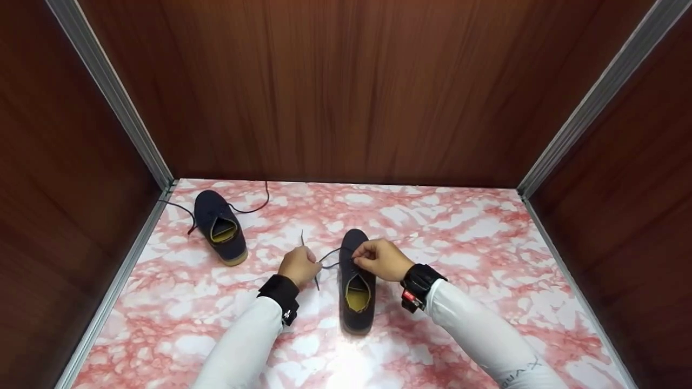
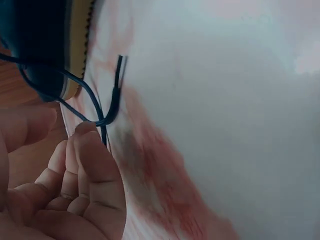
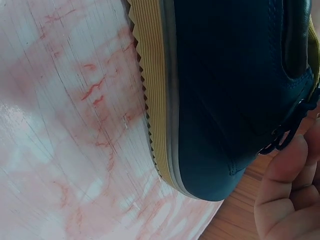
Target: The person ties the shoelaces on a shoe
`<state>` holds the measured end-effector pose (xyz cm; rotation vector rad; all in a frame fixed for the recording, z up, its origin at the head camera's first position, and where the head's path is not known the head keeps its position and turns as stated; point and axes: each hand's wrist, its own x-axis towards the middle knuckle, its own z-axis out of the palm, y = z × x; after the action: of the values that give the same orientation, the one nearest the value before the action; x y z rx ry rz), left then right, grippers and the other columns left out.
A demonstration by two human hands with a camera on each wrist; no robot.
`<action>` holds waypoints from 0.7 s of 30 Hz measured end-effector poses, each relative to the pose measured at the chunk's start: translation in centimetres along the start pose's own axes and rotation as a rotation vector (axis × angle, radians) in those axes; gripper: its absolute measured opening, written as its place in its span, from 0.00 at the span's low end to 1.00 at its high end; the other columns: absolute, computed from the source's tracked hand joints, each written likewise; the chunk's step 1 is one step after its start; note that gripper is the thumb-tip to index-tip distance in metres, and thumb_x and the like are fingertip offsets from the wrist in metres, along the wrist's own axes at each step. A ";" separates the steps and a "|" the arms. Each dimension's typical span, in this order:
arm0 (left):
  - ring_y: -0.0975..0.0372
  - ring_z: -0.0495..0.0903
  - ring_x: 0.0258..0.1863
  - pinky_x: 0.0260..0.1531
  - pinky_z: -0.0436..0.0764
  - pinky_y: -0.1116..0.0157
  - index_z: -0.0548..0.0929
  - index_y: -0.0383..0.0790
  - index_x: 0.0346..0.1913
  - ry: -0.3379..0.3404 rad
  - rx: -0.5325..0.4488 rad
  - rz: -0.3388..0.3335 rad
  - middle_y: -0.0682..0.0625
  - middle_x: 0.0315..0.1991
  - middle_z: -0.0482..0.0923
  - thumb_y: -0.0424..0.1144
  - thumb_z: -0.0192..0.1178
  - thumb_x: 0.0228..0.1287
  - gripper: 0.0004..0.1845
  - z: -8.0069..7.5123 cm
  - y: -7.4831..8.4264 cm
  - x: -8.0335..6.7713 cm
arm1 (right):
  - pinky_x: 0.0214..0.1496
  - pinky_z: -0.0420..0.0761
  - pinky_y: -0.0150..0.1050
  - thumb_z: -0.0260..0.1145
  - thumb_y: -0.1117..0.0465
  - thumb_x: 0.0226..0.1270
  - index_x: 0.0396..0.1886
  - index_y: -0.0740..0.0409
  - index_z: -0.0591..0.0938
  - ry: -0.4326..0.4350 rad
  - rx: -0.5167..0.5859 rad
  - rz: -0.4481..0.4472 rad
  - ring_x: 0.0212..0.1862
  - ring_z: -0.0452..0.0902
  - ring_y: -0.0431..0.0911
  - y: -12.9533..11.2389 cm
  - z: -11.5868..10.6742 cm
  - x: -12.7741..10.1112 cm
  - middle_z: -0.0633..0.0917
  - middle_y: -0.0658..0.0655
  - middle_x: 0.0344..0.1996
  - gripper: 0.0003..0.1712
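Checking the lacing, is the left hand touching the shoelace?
Touching. The left wrist view shows the left hand pinching the shoelace between thumb and fingertip.

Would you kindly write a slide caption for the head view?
Two hands, left and right, pinch the lace of a dark shoe; another shoe lies nearby.

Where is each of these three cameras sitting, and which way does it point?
Head: worn on the head, looking forward and down at both hands, left hand and right hand, white sleeves, the near dark navy lace-up shoe and a second navy shoe.
Left wrist: looks past curled fingers pinching the dark shoelace.
Right wrist: close on the shoe's ribbed tan sole, fingertips at the edge.
Shared: all show the near shoe on the pink marbled table.
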<state>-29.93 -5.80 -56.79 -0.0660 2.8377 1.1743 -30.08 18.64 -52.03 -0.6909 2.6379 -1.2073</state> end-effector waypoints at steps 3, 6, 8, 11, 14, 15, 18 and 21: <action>0.55 0.79 0.27 0.33 0.79 0.60 0.81 0.39 0.26 -0.011 0.071 0.041 0.44 0.26 0.84 0.37 0.69 0.54 0.07 0.4 -0.1 0.1 | 0.33 0.75 0.26 0.72 0.62 0.68 0.36 0.58 0.90 0.006 0.003 0.007 0.28 0.75 0.34 0.0 0.0 0.0 0.90 0.55 0.29 0.04; 0.53 0.78 0.26 0.34 0.81 0.56 0.78 0.40 0.23 -0.006 0.128 0.063 0.44 0.24 0.83 0.36 0.69 0.52 0.09 0.9 -0.4 0.2 | 0.32 0.75 0.26 0.72 0.62 0.68 0.35 0.57 0.89 0.008 0.008 0.014 0.27 0.75 0.34 0.0 0.0 0.0 0.89 0.53 0.28 0.04; 0.52 0.78 0.27 0.36 0.83 0.52 0.76 0.40 0.23 0.004 0.147 0.067 0.44 0.24 0.82 0.36 0.70 0.52 0.11 1.1 -0.6 0.3 | 0.32 0.75 0.26 0.72 0.61 0.68 0.35 0.57 0.89 0.010 0.011 0.022 0.27 0.75 0.34 0.0 0.0 0.0 0.87 0.51 0.27 0.04; 0.50 0.79 0.29 0.40 0.83 0.49 0.75 0.42 0.23 0.015 0.150 0.066 0.44 0.25 0.81 0.36 0.70 0.53 0.12 1.3 -0.9 0.5 | 0.32 0.75 0.26 0.72 0.62 0.68 0.33 0.56 0.88 0.012 0.011 0.037 0.27 0.74 0.34 0.1 0.0 0.0 0.85 0.48 0.26 0.04; 0.48 0.81 0.30 0.42 0.83 0.49 0.76 0.40 0.23 0.017 0.154 0.071 0.43 0.25 0.82 0.36 0.70 0.54 0.12 1.4 -1.1 0.5 | 0.33 0.75 0.26 0.72 0.62 0.68 0.32 0.56 0.87 0.012 0.009 0.043 0.28 0.74 0.34 0.1 0.0 -0.1 0.84 0.47 0.26 0.04; 0.47 0.83 0.31 0.43 0.83 0.48 0.77 0.39 0.24 0.017 0.157 0.073 0.42 0.26 0.83 0.35 0.70 0.55 0.11 1.5 -1.1 0.5 | 0.33 0.74 0.27 0.71 0.62 0.68 0.32 0.56 0.87 0.012 0.006 0.041 0.28 0.74 0.34 0.1 0.0 -0.1 0.83 0.47 0.26 0.05; 0.42 0.86 0.37 0.46 0.84 0.47 0.81 0.33 0.29 0.025 0.171 0.085 0.38 0.30 0.86 0.35 0.70 0.57 0.09 1.7 -1.0 0.5 | 0.33 0.73 0.27 0.71 0.61 0.68 0.32 0.56 0.86 0.020 0.003 0.041 0.28 0.73 0.35 0.2 0.0 -0.2 0.82 0.46 0.26 0.05; 0.39 0.87 0.41 0.48 0.84 0.46 0.83 0.30 0.32 0.029 0.189 0.089 0.35 0.34 0.88 0.33 0.70 0.58 0.08 2.0 -0.9 0.5 | 0.32 0.72 0.27 0.72 0.60 0.68 0.31 0.56 0.86 0.032 0.002 0.051 0.27 0.72 0.35 0.3 0.0 -0.3 0.82 0.46 0.26 0.06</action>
<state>-30.30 -5.02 -58.92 0.0542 2.9895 0.9205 -29.93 18.92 -52.29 -0.6055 2.6631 -1.2173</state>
